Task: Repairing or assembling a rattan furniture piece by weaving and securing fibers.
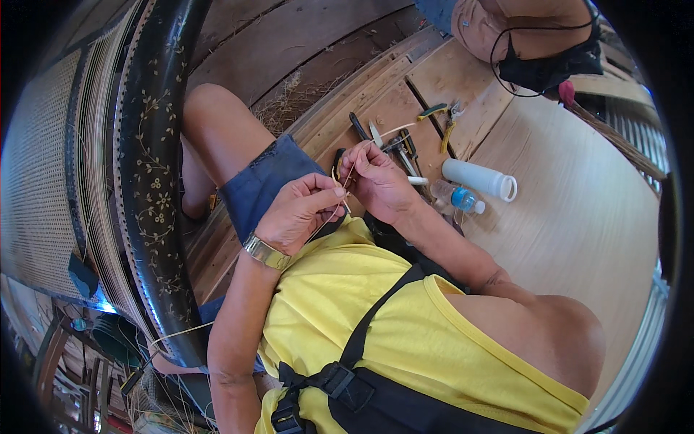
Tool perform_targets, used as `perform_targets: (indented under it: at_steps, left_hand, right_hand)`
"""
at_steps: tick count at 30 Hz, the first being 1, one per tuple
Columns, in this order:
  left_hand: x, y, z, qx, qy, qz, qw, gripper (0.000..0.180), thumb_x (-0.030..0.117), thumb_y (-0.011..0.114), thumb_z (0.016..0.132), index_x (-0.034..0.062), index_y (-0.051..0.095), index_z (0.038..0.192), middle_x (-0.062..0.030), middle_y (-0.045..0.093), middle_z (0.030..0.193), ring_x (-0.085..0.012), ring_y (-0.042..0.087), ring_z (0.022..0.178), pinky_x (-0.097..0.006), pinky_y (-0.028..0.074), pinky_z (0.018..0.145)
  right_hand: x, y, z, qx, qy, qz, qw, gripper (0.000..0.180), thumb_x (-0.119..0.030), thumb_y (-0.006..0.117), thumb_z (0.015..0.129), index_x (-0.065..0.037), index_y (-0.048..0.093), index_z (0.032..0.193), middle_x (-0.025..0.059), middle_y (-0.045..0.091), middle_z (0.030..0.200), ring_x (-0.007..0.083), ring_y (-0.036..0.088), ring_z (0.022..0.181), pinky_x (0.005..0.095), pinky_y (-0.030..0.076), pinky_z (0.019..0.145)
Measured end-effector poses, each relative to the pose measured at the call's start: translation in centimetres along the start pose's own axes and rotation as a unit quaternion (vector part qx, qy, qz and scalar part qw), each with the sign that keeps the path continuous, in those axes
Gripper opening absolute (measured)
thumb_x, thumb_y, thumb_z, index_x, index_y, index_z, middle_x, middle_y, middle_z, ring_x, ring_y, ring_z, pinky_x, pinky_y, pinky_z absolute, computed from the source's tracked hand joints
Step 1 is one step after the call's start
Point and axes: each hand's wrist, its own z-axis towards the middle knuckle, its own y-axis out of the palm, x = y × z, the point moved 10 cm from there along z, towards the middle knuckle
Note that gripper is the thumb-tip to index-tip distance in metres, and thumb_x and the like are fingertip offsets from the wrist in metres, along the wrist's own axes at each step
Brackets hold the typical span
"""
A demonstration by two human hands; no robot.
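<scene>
My left hand point(302, 211), with a metal watch at the wrist, pinches a thin pale cane strand point(348, 176) in front of my chest. My right hand point(377, 182) grips the same strand a little higher, fingers closed round it, and also seems to hold a small dark-handled tool, partly hidden. The strand runs up past my right fingers toward the tools on the floor. Both hands sit close together above my lap, over blue denim shorts point(269, 182).
A black chair frame with gold flower pattern point(152, 181) and woven cane panel point(43, 181) stands at left. Pliers, cutters and small tools point(405, 141) lie on the wooden floor, with a white tube point(478, 178) and a small plastic bottle point(457, 197). Another person sits at top right.
</scene>
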Motion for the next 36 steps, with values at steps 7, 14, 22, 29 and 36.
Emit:
perform_targets:
  at_steps: [7,14,22,29,36]
  left_hand:
    - [0.0,0.3,-0.5,-0.009,-0.027,0.009,1.000,0.014,0.008,0.071,0.091,0.0040,0.063,0.101,-0.0037,0.067,0.086,-0.0121,0.066,0.074,-0.024,0.054,0.068]
    - [-0.2,0.2,-0.4,-0.009,-0.023,0.010,1.000,0.013,0.013,0.068,0.094,0.0057,0.063,0.103,-0.0011,0.068,0.088,-0.0097,0.064,0.077,-0.023,0.051,0.070]
    - [-1.2,-1.2,0.4,0.064,0.008,0.055,0.996,0.010,0.012,0.068,0.093,0.0059,0.064,0.100,0.0001,0.066,0.086,-0.0074,0.062,0.075,-0.021,0.049,0.067]
    - [-0.6,-1.4,0.3,0.101,0.067,0.119,0.985,0.013,0.011,0.071,0.091,0.0023,0.065,0.098,-0.0007,0.066,0.081,-0.0056,0.058,0.068,-0.018,0.046,0.062]
    - [1.2,-0.9,0.1,0.130,0.171,0.188,0.958,0.011,0.008,0.071,0.090,0.0021,0.064,0.096,-0.0002,0.063,0.081,-0.0043,0.055,0.066,-0.018,0.043,0.058]
  right_hand:
    - [-4.3,4.7,-0.8,-0.097,-0.124,-0.491,0.857,0.008,-0.004,0.059,0.097,-0.002,0.064,0.102,0.0035,0.062,0.106,0.0137,0.058,0.100,0.0284,0.046,0.090]
    - [-3.6,3.2,-1.7,-0.018,-0.070,-0.578,0.813,0.007,-0.004,0.065,0.088,0.002,0.065,0.090,0.0096,0.065,0.084,0.0185,0.063,0.075,0.0297,0.049,0.069]
    - [-4.4,5.5,-2.5,-0.044,-0.097,-0.706,0.700,0.010,-0.005,0.063,0.087,0.005,0.064,0.089,0.0128,0.062,0.080,0.0200,0.060,0.070,0.0320,0.047,0.064]
    - [-2.1,0.7,-1.6,0.000,0.045,-0.584,0.811,0.015,-0.013,0.062,0.085,0.002,0.064,0.086,0.0076,0.061,0.072,0.0166,0.058,0.067,0.0324,0.045,0.062]
    - [-1.0,-0.3,-2.0,0.043,0.188,-0.410,0.891,0.016,-0.016,0.064,0.089,-0.001,0.064,0.083,-0.0017,0.059,0.075,0.0058,0.054,0.070,0.0249,0.044,0.061]
